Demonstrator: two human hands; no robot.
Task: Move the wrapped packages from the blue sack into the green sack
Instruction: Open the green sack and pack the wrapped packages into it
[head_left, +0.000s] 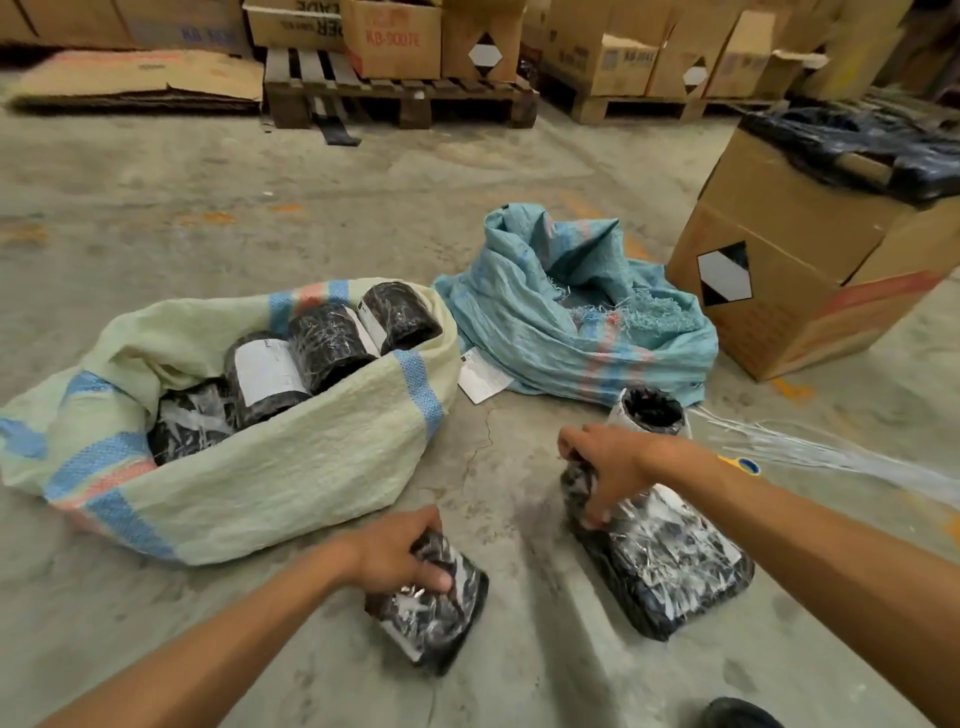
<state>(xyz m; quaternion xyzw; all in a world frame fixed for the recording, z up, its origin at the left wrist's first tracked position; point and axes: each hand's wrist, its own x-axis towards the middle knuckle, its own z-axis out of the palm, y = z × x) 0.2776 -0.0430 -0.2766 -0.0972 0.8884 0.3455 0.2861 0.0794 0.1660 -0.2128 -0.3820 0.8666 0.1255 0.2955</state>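
Each hand, left hand (397, 556) and right hand (605, 467), grips a wrapped package beside the green sack (291, 467), cardboard box (810, 270) beyond.

"KB-900TE" on cardboard box (392, 39)

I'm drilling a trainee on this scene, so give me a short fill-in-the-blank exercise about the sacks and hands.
1. The left hand grips a ____ package.
2. The green sack lies ____ of the blue sack.
3. The cardboard box stands beside the ____ sack.

Missing words: wrapped; left; blue
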